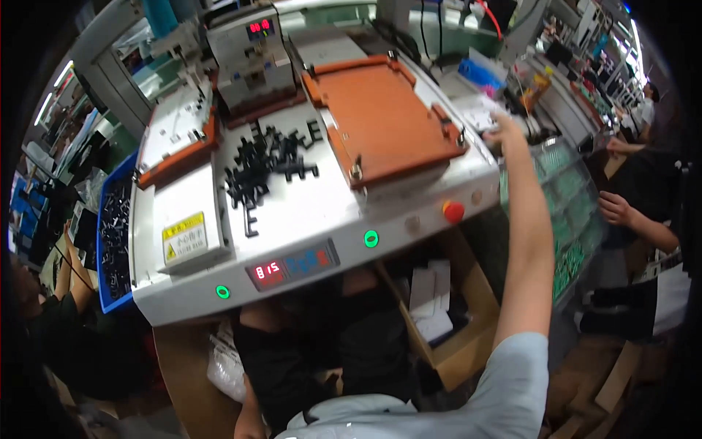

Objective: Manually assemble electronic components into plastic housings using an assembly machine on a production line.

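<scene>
My right arm stretches far forward past the machine's right edge. My right hand (504,130) is over a pale surface with white items (479,114) beyond that edge; its fingers look apart, though blurred, and I see nothing held. My left forearm (251,415) hangs low by my leg, its hand hidden. Before me stands a white machine (314,216) with a red-lit display (268,271). A loose heap of small black plastic parts (267,157) lies on its top. To its right sits an orange-brown fixture plate (391,117) with metal posts; a white-topped fixture (175,128) stands left.
A blue bin (107,293) of black parts borders the machine's left side. Green circuit boards (567,256) lie in clear trays at right. Green buttons (371,238) and a red knob (453,211) line the front. Below is an open cardboard box (479,322). Co-workers sit on both sides.
</scene>
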### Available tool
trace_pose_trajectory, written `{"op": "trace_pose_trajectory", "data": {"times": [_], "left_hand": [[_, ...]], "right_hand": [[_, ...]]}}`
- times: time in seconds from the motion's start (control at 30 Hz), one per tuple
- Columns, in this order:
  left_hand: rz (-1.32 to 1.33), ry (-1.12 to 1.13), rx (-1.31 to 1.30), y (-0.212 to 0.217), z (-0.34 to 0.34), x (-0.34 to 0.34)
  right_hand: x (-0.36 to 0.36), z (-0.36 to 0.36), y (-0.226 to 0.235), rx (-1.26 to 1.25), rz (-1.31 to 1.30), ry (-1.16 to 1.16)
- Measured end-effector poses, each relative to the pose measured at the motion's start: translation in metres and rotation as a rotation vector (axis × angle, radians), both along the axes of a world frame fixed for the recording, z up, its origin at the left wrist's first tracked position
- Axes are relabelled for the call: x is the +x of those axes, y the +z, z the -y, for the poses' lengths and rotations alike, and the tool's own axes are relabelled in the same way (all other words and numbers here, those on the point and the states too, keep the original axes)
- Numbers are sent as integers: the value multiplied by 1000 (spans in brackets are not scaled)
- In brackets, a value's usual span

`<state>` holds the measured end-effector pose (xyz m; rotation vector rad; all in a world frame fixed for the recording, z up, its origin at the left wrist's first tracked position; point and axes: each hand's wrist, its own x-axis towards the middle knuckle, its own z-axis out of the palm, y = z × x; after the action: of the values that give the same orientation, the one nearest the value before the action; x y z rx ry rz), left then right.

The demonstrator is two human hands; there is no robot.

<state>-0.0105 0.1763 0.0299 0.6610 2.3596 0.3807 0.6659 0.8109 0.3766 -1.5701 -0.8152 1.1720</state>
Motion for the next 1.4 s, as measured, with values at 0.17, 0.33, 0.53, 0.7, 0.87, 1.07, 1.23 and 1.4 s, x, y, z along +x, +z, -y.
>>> {"op": "trace_pose_trajectory", "data": {"times": [0.17,0.33,0.53,0.7,0.87,1.07,1.23,1.4], "left_hand": [[77,-139,-33,-9,-1,9],[102,-82,-24,-17,41,7],[-52,72,97,-38,123,3],[-36,220,280,18,116,27],[-233,208,288,24,135,26],[-368,305,301,56,145,26],[-314,481,590,123,148,42],[-564,184,711,274,136,96]], "right_hand": [[12,100,95,145,-112,10],[-62,311,135,500,-85,338],[-61,415,-26,48,175,495],[-27,420,-184,-197,818,516],[-67,397,-195,-419,1103,381],[-108,416,-140,-341,1203,352],[-112,438,-105,148,902,312],[-217,493,-12,132,309,580]]}}
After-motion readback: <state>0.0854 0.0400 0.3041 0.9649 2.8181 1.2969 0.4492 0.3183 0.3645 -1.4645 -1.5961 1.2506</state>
